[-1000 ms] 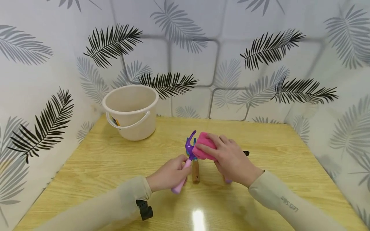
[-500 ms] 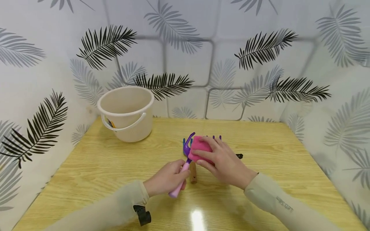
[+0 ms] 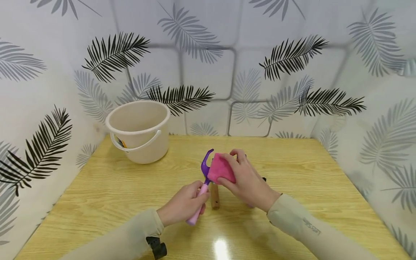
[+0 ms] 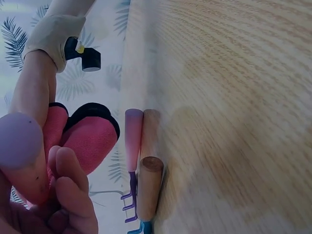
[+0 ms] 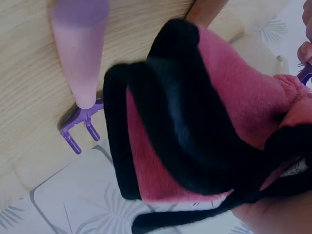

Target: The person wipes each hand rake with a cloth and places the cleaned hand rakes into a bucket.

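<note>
My left hand point(image 3: 183, 203) grips the pink handle of a small garden hand tool point(image 3: 205, 168), whose curved purple head points up and away from me. The round end of that handle point(image 4: 20, 140) shows large in the left wrist view. A folded pink cloth point(image 3: 221, 169) with black edging is pinched in my right hand point(image 3: 249, 180). The cloth lies against the tool where the purple head meets its neck. In the right wrist view the folded cloth point(image 5: 161, 178) fills the middle and hides most of the tool behind it.
On the wooden table point(image 3: 130, 191), beneath the hands, lie a wooden-handled tool point(image 3: 215, 196) with blue prongs and a pink-handled purple rake point(image 5: 80, 53). A black tip point(image 3: 264, 179) pokes out beyond the right hand. At the back left stands a cream bucket point(image 3: 147, 153).
The head view has shifted, so everything sits further left and lower. My right hand's fingers have arched up on the cloth, which stays against the purple head. The left hand keeps its grip.
</note>
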The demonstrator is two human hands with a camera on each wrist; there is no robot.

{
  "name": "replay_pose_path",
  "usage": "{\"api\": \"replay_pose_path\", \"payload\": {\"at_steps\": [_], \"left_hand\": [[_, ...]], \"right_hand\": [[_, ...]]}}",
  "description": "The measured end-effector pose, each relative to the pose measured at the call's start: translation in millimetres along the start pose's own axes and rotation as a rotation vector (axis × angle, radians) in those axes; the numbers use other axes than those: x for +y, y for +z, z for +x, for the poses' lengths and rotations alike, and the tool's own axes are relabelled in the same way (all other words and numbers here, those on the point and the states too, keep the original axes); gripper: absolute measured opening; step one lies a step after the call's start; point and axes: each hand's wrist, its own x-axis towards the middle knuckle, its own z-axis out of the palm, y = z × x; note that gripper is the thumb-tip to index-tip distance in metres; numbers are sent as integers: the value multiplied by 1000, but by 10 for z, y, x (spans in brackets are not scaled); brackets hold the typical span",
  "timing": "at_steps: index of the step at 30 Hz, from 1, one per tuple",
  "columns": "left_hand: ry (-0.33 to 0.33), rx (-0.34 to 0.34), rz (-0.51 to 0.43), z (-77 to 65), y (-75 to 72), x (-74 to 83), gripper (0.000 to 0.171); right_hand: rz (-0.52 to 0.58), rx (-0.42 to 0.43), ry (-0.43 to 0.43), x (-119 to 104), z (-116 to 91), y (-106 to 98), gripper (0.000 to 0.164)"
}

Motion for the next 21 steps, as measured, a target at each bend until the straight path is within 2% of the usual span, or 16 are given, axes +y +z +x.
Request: {"api": "replay_pose_path", "payload": {"at_steps": [4, 12, 21], "left_hand": [[12, 22, 11, -18, -33, 6, 22], [39, 41, 7, -3, -49, 27, 24], [37, 32, 28, -16, -25, -9, 18]], "right_hand": [[-27, -20, 34, -21, 34, 26, 63], [-146, -46, 33, -9, 45, 57, 63], [-68, -99, 55, 3, 72, 74, 62]]}}
